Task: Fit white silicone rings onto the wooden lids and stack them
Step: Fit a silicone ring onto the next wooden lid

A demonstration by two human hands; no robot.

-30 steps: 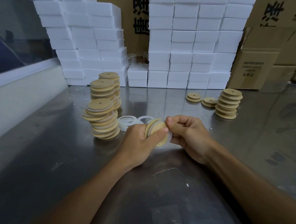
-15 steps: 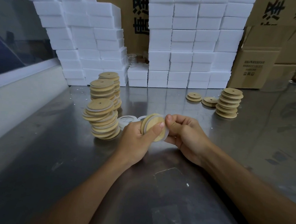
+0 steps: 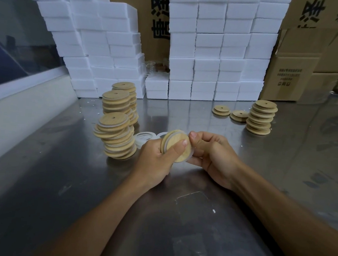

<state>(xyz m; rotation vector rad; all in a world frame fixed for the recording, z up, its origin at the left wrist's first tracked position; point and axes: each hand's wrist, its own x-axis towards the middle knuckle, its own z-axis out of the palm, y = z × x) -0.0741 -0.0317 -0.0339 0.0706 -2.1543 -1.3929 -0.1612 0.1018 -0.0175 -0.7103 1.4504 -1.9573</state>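
A wooden lid (image 3: 179,148) is held on edge just above the steel desk (image 3: 197,219), with a white silicone ring (image 3: 191,151) showing along its right rim. The left hand (image 3: 158,159) grips the lid, thumb pressed across its face and fingers curled behind, and appears to hold a second lid behind the first. The right hand (image 3: 212,153) is curled closed at the lid's right edge, thumb and fingers pinching the ring. Just behind the left hand, partly hidden by it, lie loose white rings (image 3: 143,137) flat on the desk. To their left leans a stack of ringed lids (image 3: 114,136), its layers skewed, and behind it rise two more lid stacks (image 3: 117,102), the rear one partly blocked by the front one. Well apart on the right side stands a shorter stack of bare lids (image 3: 262,117), with two low piles of lids (image 3: 230,113) beside it. At the back of the desk, white boxes (image 3: 219,51) are piled in tall walls, with brown cardboard cartons (image 3: 293,76) bearing black print behind and to the right. A pale ledge (image 3: 21,105) runs along the left edge of the desk below a dark window
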